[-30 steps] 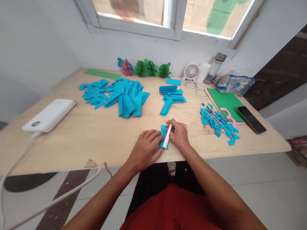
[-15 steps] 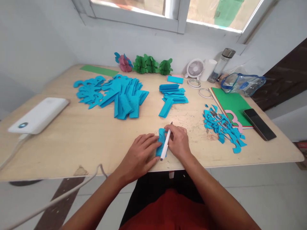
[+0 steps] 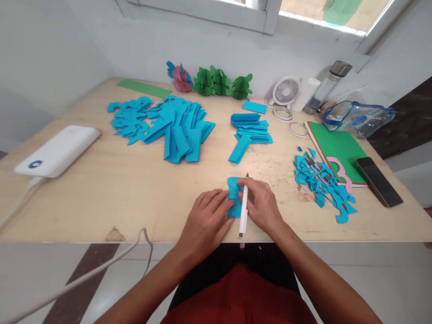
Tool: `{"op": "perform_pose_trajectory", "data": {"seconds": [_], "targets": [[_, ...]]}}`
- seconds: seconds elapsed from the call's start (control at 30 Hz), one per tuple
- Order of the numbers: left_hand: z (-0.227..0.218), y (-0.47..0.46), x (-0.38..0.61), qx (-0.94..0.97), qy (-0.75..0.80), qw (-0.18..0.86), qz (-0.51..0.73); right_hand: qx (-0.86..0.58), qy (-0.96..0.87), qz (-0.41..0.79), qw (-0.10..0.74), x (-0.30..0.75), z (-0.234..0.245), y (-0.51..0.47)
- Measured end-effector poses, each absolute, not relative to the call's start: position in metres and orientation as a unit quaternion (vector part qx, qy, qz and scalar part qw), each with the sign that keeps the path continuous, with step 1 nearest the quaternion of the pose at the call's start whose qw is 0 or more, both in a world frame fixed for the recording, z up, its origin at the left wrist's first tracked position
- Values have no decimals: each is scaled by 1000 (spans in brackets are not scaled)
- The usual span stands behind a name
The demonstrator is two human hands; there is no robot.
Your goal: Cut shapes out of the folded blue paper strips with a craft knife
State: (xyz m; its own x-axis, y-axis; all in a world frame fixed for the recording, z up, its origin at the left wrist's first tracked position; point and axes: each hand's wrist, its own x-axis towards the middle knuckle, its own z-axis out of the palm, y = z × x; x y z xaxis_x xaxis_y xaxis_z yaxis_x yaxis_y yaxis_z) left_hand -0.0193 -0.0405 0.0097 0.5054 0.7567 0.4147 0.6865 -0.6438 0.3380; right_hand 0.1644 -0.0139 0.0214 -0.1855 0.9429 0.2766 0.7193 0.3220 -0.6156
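Observation:
A small folded blue paper piece (image 3: 232, 183) lies on the table in front of me, its upper layer shaped with a curved edge. My left hand (image 3: 206, 219) rests flat beside it, fingers stretched out, with the fingertips and thumb pressing on its left side. On the other side, my right hand (image 3: 261, 202) is closed around a white pen (image 3: 243, 211), with fingertips touching the paper's upper right edge. The pen points away from me, its dark tip beyond the fingers. Part of the paper is hidden under the fingers and pen.
Folded blue papers (image 3: 248, 130) are stacked ahead; a bigger pile (image 3: 184, 130) and curvy cutouts (image 3: 131, 119) lie left. Blue scraps (image 3: 320, 177), green sheets (image 3: 340, 148) and a phone (image 3: 378, 181) are right. A power bank (image 3: 57, 150) with a cable sits left; a fan (image 3: 286, 91) stands behind.
The view has shifted slightly, so the table's things appear displaced. The pen in my right hand stands more upright in the picture. Both hands stay at the blue paper.

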Motion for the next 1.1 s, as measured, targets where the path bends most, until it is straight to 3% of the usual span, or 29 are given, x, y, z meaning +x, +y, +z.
{"op": "perform_pose_trajectory", "data": {"seconds": [0.33,1.1], "targets": [[10,-24,-24,841,434,76,315,-515,-778,132,335,175,9,-20],[7,4,-38,908,351,93,212,-482,-817,70,309,170,12,-21]]}}
